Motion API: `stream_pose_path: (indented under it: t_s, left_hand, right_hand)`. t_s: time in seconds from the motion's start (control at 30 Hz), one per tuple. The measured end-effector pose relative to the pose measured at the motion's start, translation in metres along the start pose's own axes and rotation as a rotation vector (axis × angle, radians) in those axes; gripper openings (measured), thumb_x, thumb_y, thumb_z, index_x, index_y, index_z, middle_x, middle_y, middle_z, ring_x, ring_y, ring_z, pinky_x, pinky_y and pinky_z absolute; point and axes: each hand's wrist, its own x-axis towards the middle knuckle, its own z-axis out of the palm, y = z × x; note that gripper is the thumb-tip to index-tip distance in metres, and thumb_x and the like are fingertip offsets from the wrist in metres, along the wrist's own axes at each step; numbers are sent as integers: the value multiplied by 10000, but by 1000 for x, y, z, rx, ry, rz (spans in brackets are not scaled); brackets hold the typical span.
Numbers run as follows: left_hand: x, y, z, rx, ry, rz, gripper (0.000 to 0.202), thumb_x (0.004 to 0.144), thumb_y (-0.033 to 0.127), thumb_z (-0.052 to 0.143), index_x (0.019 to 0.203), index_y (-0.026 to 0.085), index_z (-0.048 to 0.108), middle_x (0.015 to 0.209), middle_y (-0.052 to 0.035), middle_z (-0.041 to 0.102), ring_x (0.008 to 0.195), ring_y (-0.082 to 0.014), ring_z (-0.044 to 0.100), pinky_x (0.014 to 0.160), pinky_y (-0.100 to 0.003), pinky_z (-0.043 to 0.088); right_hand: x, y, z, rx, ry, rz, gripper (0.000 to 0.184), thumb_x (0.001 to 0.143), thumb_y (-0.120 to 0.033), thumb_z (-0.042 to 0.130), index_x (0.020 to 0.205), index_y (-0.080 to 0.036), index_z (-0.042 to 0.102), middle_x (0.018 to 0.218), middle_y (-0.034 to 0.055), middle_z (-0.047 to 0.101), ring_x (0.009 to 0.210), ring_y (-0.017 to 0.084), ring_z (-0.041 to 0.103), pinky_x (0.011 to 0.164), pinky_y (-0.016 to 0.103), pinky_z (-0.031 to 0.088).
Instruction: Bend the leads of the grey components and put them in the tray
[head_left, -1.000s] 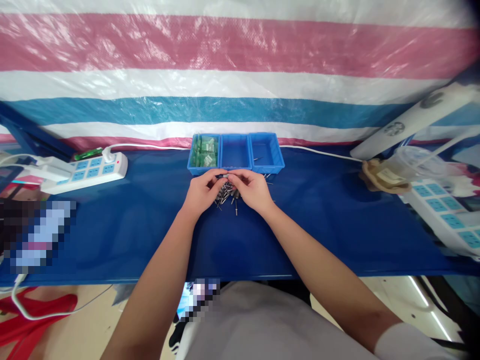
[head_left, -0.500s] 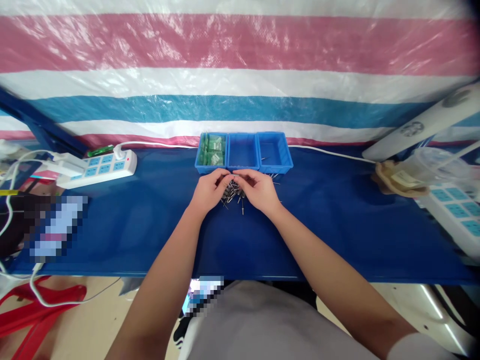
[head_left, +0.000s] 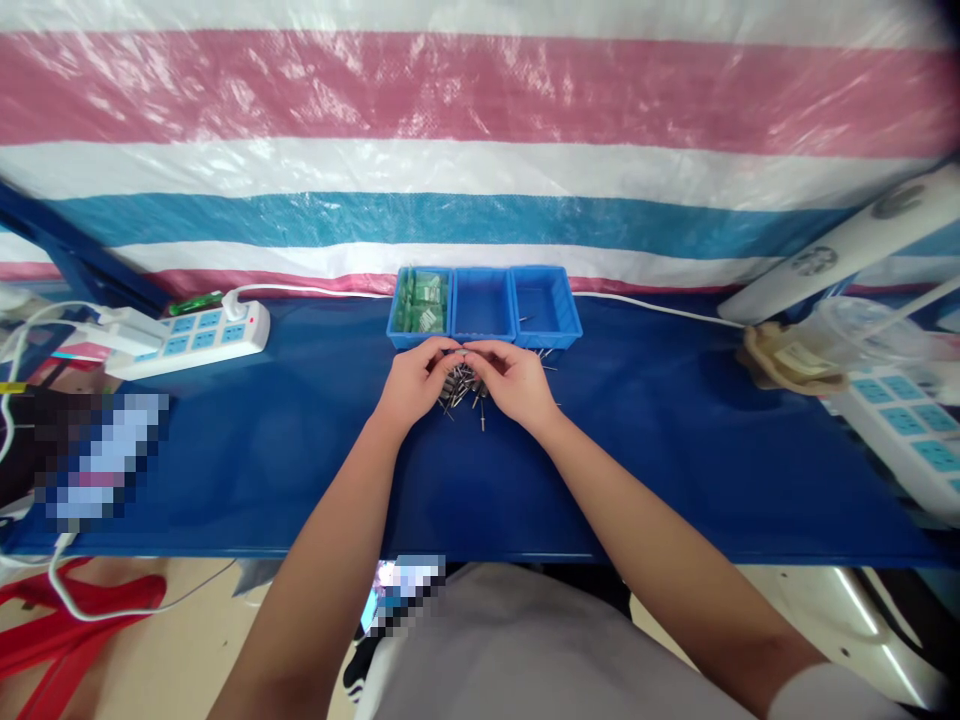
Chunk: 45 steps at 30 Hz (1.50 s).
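Observation:
Over a pile of slim metal pieces like pop rivets (head_left: 465, 388), my left hand (head_left: 420, 383) and my right hand (head_left: 513, 378) meet fingertip to fingertip. Thumb and forefinger of each are pinched closed. Something small and pale seems to sit between the tips, too small to name. Just beyond the fingers stand three joined blue bins. The left bin (head_left: 393, 325) holds green packets (head_left: 427, 302) with white labels. No contents show in the middle bin (head_left: 484, 335). One thin metal piece lies in the right bin (head_left: 570, 322).
A white power strip (head_left: 225, 338) and a blurred-out phone (head_left: 112, 455) are at left on the blue table (head_left: 300, 440). On the right are a clear plastic cup (head_left: 855, 330), a brown holder (head_left: 757, 360) and another power strip (head_left: 900, 425). A white cable (head_left: 645, 300) runs behind the bins.
The view has shifted very slightly. Both hands stay pinched together over the pile, and the small pale thing between the fingertips shows a little more.

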Motion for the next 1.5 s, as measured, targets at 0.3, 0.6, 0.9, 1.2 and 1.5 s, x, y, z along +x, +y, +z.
stream_pose_path:
  t_s: [0.3,0.6,0.9,1.2,1.5]
  left_hand:
    - [-2,1,-1,-15,14,-4,282,973,436,619,1052,197,746,737,10,680,636,-112,601,654,-231,482]
    - [-1,-1,2,-20,13,11,239,971,395,629,1087,212,729,636,48,586,571,-97,537,628,-222,463]
    - [-2,-1,1,-48,-1,-31,318,967,489,611,955,187,712,688,20,656,607,-110,586,620,-233,460]
    - [-4,4,5,-90,14,26,282,896,423,725,1073,207,692,611,63,568,537,-84,508,596,-213,453]
    - [-4,0,6,-21,25,43,152,928,327,683,1031,216,682,607,69,551,526,-82,503,574,-207,432]
  right_hand:
    - [1,1,0,23,-17,-13,267,876,-403,718,1029,-196,792,967,72,799,798,203,729,763,360,602]
    - [1,4,0,-33,4,-38,237,899,-386,698,1040,-222,794,1014,64,802,865,222,746,806,375,614]
    - [-3,-1,-1,-256,-49,-291,232,969,-347,634,1110,-241,785,1090,79,783,983,230,732,858,372,608]
    - [1,-3,-2,-15,-22,-76,296,920,-468,663,917,-210,807,919,63,790,846,216,721,793,359,567]
    - [2,-3,0,141,-56,95,363,811,-532,764,953,-199,790,875,46,784,752,193,700,719,345,576]
